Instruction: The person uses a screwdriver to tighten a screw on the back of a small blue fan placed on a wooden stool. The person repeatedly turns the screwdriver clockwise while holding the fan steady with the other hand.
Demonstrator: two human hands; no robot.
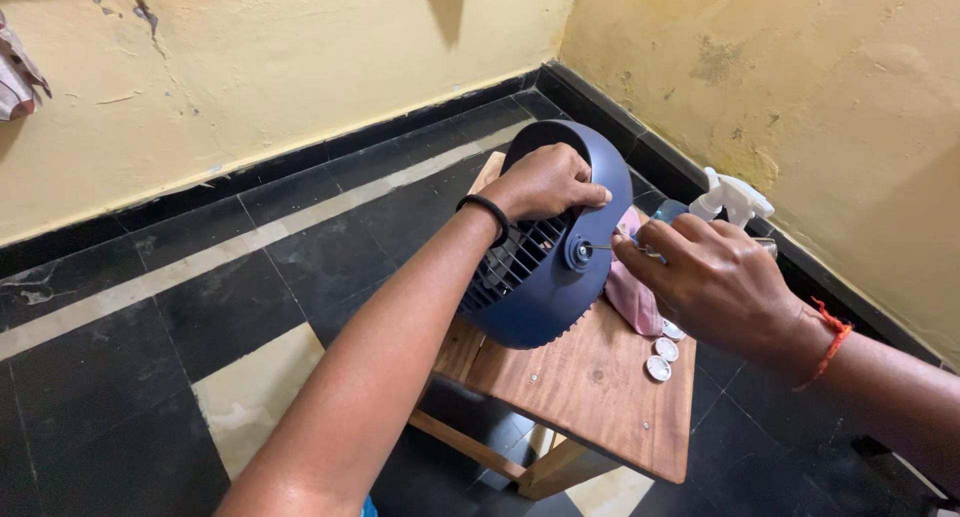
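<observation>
A small wooden table [600, 397] is standing in the corner of a room, close to two yellow walls [800, 67]. The dark tiled floor [200, 277] is stretching wide open on the left side, so there is lots of room there. A dark blue fan [545, 277] is standing on its edge on the table, near the far end.

The left hand [545, 182] is curling over the top rim of the fan and gripping it tight. The right hand [710, 277] is pinching a thin screwdriver [610, 247] with closed fingers. Its tip is touching the round hub in the middle of the fan, just left of that hand.

A pink cloth [630, 292] is lying beside the fan, under the right hand. Three small white caps [663, 355] are sitting near the table's right edge. A white spray bottle [730, 199] is standing behind the right hand, by the wall.
</observation>
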